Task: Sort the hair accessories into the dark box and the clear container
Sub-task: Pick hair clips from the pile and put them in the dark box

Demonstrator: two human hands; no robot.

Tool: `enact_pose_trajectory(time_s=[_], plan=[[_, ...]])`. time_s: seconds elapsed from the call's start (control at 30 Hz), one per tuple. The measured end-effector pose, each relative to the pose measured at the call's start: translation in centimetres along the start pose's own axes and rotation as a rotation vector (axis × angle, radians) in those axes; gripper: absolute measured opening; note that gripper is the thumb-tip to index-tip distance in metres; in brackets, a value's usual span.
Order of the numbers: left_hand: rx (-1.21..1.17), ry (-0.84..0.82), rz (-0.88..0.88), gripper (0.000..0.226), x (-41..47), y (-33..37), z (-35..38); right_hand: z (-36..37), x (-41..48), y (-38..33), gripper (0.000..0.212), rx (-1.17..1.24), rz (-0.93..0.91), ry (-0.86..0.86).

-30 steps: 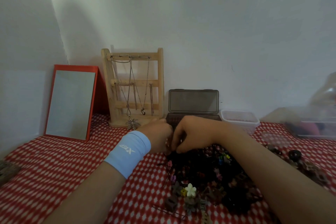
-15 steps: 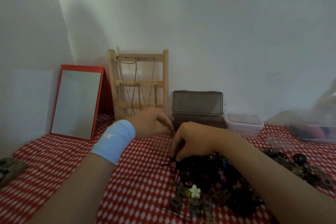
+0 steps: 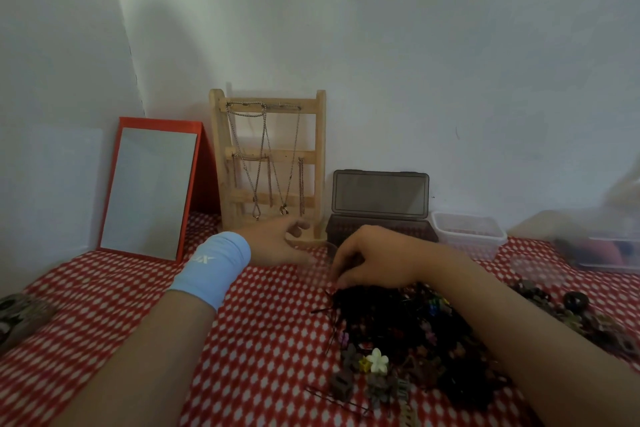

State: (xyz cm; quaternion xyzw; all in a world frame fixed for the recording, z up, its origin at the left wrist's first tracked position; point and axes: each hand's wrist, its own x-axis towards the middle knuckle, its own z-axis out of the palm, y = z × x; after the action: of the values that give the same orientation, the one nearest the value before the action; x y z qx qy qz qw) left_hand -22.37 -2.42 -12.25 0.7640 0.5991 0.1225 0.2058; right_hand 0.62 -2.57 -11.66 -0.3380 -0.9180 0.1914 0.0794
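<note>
A dark heap of hair accessories [image 3: 405,333] lies on the red checked cloth, with a white flower clip [image 3: 377,360] at its near edge. My right hand [image 3: 374,260] rests on the heap's far edge, fingers curled down into the dark pieces; what it pinches is hidden. My left hand [image 3: 280,243], with a light blue wristband, lies to the left, in front of the wooden stand's base, fingers loosely apart. The dark box [image 3: 381,218] stands open against the wall behind my right hand. The clear container [image 3: 467,230] sits just right of it.
A wooden jewellery stand [image 3: 270,163] with hanging chains stands at the back. A red-framed mirror [image 3: 152,191] leans on the wall at left. More dark accessories [image 3: 588,315] lie at right, below a clear tub [image 3: 609,253]. A dark object [image 3: 17,315] sits at the left edge.
My left hand has pulled away from my right hand, moving left and back toward the wooden stand. My right hand has stayed on the heap's far edge.
</note>
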Motion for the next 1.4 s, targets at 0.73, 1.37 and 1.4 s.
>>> enact_pose_trajectory(time_s=[0.73,1.37,1.4], plan=[[0.264,0.227,0.262,0.073,0.6,5.3,4.3,-6.2,-3.6,2.0,0.017,-0.113,0.173,0.063],[0.250,-0.059,0.517,0.018,1.2,14.5,8.6,-4.1,-8.2,7.9,0.020,-0.204,0.274,-0.172],[0.255,-0.061,0.511,0.016,1.3,14.4,8.5,-4.0,-8.2,8.0,0.018,-0.196,0.271,-0.161]])
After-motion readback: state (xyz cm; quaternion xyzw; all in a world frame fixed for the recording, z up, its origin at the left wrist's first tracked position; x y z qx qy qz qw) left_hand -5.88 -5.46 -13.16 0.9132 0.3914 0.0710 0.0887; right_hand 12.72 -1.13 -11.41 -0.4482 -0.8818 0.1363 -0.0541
